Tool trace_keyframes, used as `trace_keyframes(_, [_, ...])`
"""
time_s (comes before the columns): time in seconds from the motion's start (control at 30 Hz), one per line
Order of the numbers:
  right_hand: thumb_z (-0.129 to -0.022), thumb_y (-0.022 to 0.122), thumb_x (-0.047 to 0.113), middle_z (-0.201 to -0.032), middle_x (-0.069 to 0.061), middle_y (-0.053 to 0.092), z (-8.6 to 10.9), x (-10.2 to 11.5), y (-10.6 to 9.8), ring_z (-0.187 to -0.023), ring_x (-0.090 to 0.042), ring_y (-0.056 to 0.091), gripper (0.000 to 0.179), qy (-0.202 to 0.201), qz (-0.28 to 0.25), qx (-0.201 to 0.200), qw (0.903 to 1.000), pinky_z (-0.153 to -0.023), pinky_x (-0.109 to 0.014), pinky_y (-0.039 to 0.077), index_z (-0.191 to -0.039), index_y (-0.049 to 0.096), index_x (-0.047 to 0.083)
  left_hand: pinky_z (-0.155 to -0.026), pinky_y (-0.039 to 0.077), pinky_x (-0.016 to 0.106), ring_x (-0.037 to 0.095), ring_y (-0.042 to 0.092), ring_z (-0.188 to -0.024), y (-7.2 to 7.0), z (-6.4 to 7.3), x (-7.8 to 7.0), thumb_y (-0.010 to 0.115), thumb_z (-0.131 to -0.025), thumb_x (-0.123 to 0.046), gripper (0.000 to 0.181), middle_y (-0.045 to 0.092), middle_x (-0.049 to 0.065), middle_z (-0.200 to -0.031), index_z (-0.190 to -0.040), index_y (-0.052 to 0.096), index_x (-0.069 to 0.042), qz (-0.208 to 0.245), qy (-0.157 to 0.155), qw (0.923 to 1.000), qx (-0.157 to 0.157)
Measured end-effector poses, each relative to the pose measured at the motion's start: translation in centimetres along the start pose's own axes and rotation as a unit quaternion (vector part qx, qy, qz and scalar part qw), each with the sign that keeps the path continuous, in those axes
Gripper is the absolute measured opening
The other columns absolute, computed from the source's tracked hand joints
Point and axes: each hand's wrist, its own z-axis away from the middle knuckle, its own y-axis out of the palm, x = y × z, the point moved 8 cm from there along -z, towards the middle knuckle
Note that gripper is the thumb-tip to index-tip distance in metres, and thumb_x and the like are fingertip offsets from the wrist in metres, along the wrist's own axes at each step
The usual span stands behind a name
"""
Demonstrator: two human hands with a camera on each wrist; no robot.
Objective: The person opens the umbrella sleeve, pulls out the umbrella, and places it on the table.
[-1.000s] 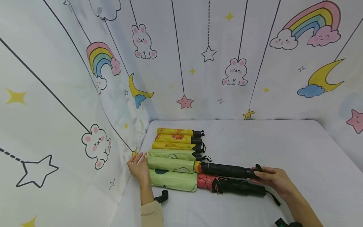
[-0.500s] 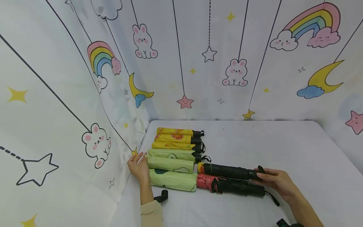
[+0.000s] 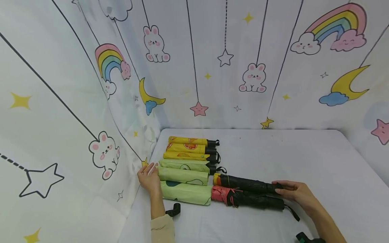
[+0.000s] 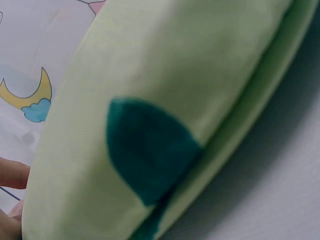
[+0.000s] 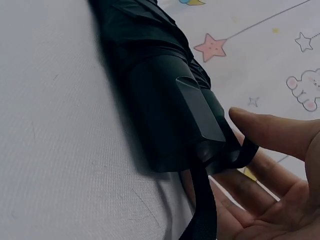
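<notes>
Two folded umbrellas lie side by side at the right of light green sleeves. The rear umbrella (image 3: 246,184) is black with a yellow and orange end, and a narrow gap separates it from the rear green sleeve (image 3: 183,176). My right hand (image 3: 299,195) holds its handle end between thumb and fingers; in the right wrist view its strap hangs near the thumb. The front umbrella (image 3: 255,199), red and black, has its red end against the front green sleeve (image 3: 185,193). My left hand (image 3: 149,179) rests at the sleeves' left ends, fingers loosely extended.
Behind them lie a green avocado-print umbrella (image 3: 185,165) and several yellow fruit-print umbrellas (image 3: 188,148) in a row. White cloth covers the table (image 3: 297,152). A printed curtain (image 3: 225,84) stands along the back and left.
My right hand and the rear black umbrella have shifted slightly right, and a gap has opened between that umbrella and the rear green sleeve. The left hand stays in place.
</notes>
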Motion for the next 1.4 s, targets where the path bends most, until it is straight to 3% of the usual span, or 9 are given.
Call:
trace_keyframes(0.1, [-0.102, 0.069, 0.031, -0.142, -0.007, 0.065, 0.1, 0.4, -0.1, -0.114, -0.001, 0.066, 0.050, 0.000, 0.003, 0.014, 0.9999, -0.092, -0.027, 0.057, -0.143, 0.062, 0.003, -0.078, 0.061, 0.022, 0.033, 0.075, -0.101, 0.1, 0.0, 0.1, 0.066, -0.090, 0.021, 0.055, 0.064, 0.036, -0.128, -0.138, 0.044, 0.008, -0.001, -0.007, 1.0000, 0.004])
trace_keyframes(0.33, [-0.107, 0.061, 0.033, -0.138, -0.012, 0.068, 0.3, 2.2, -0.5, -0.116, 0.003, 0.062, 0.047, -0.029, 0.036, 0.021, 0.9987, -0.092, -0.021, 0.054, -0.142, 0.063, 0.002, -0.078, 0.058, 0.016, 0.037, 0.072, -0.110, 0.2, 0.1, 0.1, 0.068, -0.090, 0.017, 0.057, 0.068, 0.028, -0.127, -0.140, 0.044, 0.007, -0.091, 0.008, 0.9956, 0.022])
trace_keyframes(0.57, [-0.108, 0.060, 0.031, -0.134, -0.014, 0.070, -0.2, 2.8, -0.4, -0.114, 0.004, 0.063, 0.047, -0.038, 0.028, 0.024, 0.9986, -0.092, -0.020, 0.055, -0.141, 0.062, -0.002, -0.075, 0.058, 0.015, 0.024, 0.076, -0.096, 0.3, 0.1, -0.1, 0.069, -0.090, 0.014, 0.052, 0.069, 0.028, -0.126, -0.137, 0.048, 0.006, -0.112, 0.023, 0.9930, 0.027])
trace_keyframes(0.73, [-0.108, 0.061, 0.031, -0.133, -0.015, 0.070, -1.0, 3.9, -0.5, -0.116, -0.002, 0.068, 0.047, -0.061, 0.027, 0.011, 0.9977, -0.092, -0.020, 0.056, -0.140, 0.062, -0.004, -0.078, 0.055, 0.014, 0.035, 0.071, -0.111, 0.9, 0.8, -0.6, 0.065, -0.096, 0.004, 0.048, 0.067, 0.022, -0.131, -0.140, 0.047, 0.003, -0.183, 0.047, 0.9806, 0.053])
trace_keyframes(0.8, [-0.108, 0.061, 0.027, -0.133, -0.015, 0.070, -1.3, 4.5, -0.3, -0.116, -0.005, 0.069, 0.046, -0.075, 0.009, 0.014, 0.9970, -0.094, -0.021, 0.056, -0.139, 0.062, -0.006, -0.083, 0.056, 0.021, 0.035, 0.069, -0.115, 1.2, 1.0, -0.8, 0.063, -0.098, 0.001, 0.048, 0.066, 0.019, -0.132, -0.142, 0.046, 0.002, -0.212, 0.055, 0.9736, 0.063])
trace_keyframes(0.93, [-0.108, 0.061, 0.020, -0.133, -0.017, 0.070, -1.9, 6.0, 0.7, -0.118, -0.011, 0.070, 0.045, -0.093, -0.045, 0.036, 0.9940, -0.099, -0.029, 0.057, -0.139, 0.059, -0.011, -0.097, 0.056, 0.044, 0.038, 0.064, -0.121, 1.9, 1.1, -1.2, 0.063, -0.099, -0.001, 0.050, 0.062, 0.021, -0.136, -0.145, 0.043, 0.003, -0.228, 0.061, 0.9682, 0.082])
trace_keyframes(1.03, [-0.107, 0.062, 0.019, -0.131, -0.019, 0.070, -2.3, 7.2, 1.8, -0.117, -0.014, 0.071, 0.043, -0.103, -0.050, 0.038, 0.9927, -0.099, -0.030, 0.057, -0.136, 0.060, -0.012, -0.103, 0.052, 0.054, 0.042, 0.061, -0.124, 2.3, 1.0, -1.6, 0.064, -0.098, -0.001, 0.054, 0.058, 0.024, -0.138, -0.146, 0.040, 0.005, -0.245, 0.070, 0.9615, 0.102])
trace_keyframes(1.2, [-0.105, 0.065, 0.026, -0.129, -0.021, 0.071, -3.6, 8.8, 3.8, -0.117, -0.021, 0.071, 0.042, -0.103, -0.010, 0.040, 0.9939, -0.098, -0.029, 0.057, -0.132, 0.066, -0.007, -0.109, 0.048, 0.055, 0.044, 0.059, -0.127, 2.8, 0.8, -2.4, 0.066, -0.096, 0.000, 0.059, 0.056, 0.025, -0.140, -0.147, 0.038, 0.006, -0.278, 0.092, 0.9479, 0.125])
trace_keyframes(1.4, [-0.103, 0.069, 0.028, -0.129, -0.021, 0.071, -5.5, 10.0, 6.0, -0.118, -0.030, 0.070, 0.046, -0.089, -0.001, 0.052, 0.9946, -0.101, -0.041, 0.056, -0.132, 0.065, -0.007, -0.110, 0.048, 0.051, 0.041, 0.061, -0.127, 3.0, 0.3, -2.8, 0.064, -0.095, 0.000, 0.057, 0.058, 0.023, -0.139, -0.146, 0.039, 0.005, -0.286, 0.103, 0.9436, 0.130])
